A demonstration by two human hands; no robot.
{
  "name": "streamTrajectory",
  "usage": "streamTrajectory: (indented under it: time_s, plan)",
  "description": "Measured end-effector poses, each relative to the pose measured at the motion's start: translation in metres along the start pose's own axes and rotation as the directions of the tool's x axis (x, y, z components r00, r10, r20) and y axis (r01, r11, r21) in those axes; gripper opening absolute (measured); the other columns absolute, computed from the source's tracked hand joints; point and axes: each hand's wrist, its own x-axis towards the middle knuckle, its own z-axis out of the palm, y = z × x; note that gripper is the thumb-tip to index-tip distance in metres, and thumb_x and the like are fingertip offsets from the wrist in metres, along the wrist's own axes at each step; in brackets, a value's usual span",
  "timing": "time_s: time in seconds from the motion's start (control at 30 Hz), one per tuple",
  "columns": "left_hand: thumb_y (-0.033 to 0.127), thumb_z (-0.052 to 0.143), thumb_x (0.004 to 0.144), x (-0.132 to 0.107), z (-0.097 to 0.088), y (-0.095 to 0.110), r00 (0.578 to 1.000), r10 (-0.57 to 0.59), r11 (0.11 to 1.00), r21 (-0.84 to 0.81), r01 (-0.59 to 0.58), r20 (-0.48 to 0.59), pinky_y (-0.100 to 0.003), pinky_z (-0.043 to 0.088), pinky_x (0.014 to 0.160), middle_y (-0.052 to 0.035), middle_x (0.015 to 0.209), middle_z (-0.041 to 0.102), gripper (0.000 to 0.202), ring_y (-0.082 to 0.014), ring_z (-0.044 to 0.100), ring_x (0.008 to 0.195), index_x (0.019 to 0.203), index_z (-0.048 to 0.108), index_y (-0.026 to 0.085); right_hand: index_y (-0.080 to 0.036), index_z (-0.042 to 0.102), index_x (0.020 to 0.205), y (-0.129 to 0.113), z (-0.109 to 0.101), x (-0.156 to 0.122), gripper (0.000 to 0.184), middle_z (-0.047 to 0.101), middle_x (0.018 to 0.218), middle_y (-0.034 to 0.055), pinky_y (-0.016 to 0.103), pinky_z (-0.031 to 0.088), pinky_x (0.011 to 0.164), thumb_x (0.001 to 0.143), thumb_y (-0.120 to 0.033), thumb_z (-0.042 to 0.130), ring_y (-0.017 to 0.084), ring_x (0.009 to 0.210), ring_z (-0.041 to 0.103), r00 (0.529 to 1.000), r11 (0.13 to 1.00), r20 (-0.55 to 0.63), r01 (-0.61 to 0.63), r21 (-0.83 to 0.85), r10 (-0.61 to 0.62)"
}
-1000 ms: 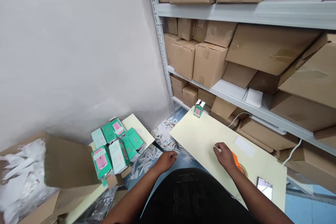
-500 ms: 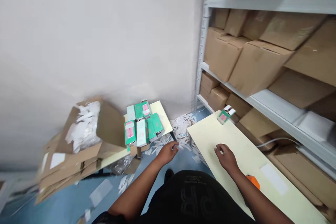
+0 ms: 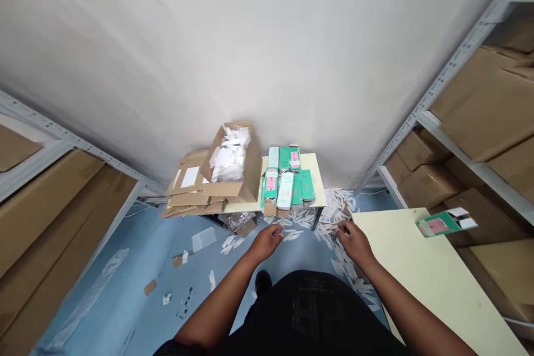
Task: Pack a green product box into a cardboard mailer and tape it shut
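Note:
My left hand (image 3: 267, 242) hangs over the floor in front of the low table, its fingers loosely curled, a gap by the thumb and nothing visible in it. My right hand (image 3: 354, 243) is beside the left edge of the right-hand table, also loosely curled and empty. Neither hand touches anything. Ahead, several green and white cartons lie on the low table (image 3: 319, 178), among them a pale carton (image 3: 286, 191) and a green carton with a pink panel (image 3: 271, 182). Another green carton (image 3: 438, 225), its end flaps open, sits at the far edge of the right-hand table (image 3: 434, 267).
A cardboard box (image 3: 251, 169) full of white scraps stands on flattened cardboard (image 3: 187, 200). White strips (image 3: 346, 267) litter the blue floor (image 3: 167, 256). Metal shelving with brown boxes (image 3: 434, 186) flanks the right; more boxes (image 3: 54, 222) fill shelving on the left.
My view has turned left and moved, bringing the low table nearer the middle and the left shelving into view. My right hand is no longer over the right-hand table. Both hands remain empty.

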Motion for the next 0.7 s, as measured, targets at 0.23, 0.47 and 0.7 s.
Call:
streamTrajectory:
  time_s: [0.23, 0.47, 0.7]
  plan:
    - [0.038, 0.057, 0.088, -0.011, -0.070, -0.061, 0.998, -0.003, 1.000, 0.003, 0.002, 0.057, -0.036, 0.054, 0.090, -0.0068, 0.104, 0.075, 0.025, -0.0245, 0.071, 0.098, 0.101, 0.072, 0.022, -0.023, 0.065, 0.093, -0.063, 0.069, 0.018, 0.029, 0.071, 0.093, 0.0086, 0.036, 0.049, 0.082, 0.091, -0.049, 0.054, 0.026, 0.089, 0.065, 1.000, 1.000, 0.007, 0.013, 0.006, -0.013]
    - [0.035, 0.058, 0.088, -0.010, -0.110, -0.087, 0.999, -0.046, 0.999, -0.010, 0.046, 0.016, -0.035, 0.054, 0.092, -0.0060, 0.106, 0.077, 0.024, -0.0235, 0.071, 0.101, 0.104, 0.071, 0.023, -0.022, 0.065, 0.094, -0.090, 0.112, 0.017, 0.029, 0.071, 0.096, 0.0100, 0.038, 0.048, 0.086, 0.092, -0.049, 0.054, 0.027, 0.093, 0.065, 0.998, 1.000, 0.055, 0.000, -0.011, 0.001]
    - [0.041, 0.055, 0.090, -0.028, -0.156, -0.114, 0.931, -0.232, 0.972, -0.096, 0.213, -0.281, -0.034, 0.053, 0.083, -0.0048, 0.090, 0.077, 0.027, -0.0234, 0.072, 0.090, 0.090, 0.073, 0.022, -0.023, 0.066, 0.091, -0.108, 0.132, 0.022, 0.030, 0.071, 0.089, 0.0062, 0.033, 0.047, 0.078, 0.093, -0.050, 0.054, 0.025, 0.086, 0.065, 0.979, 0.997, 0.191, 0.073, -0.032, -0.065]
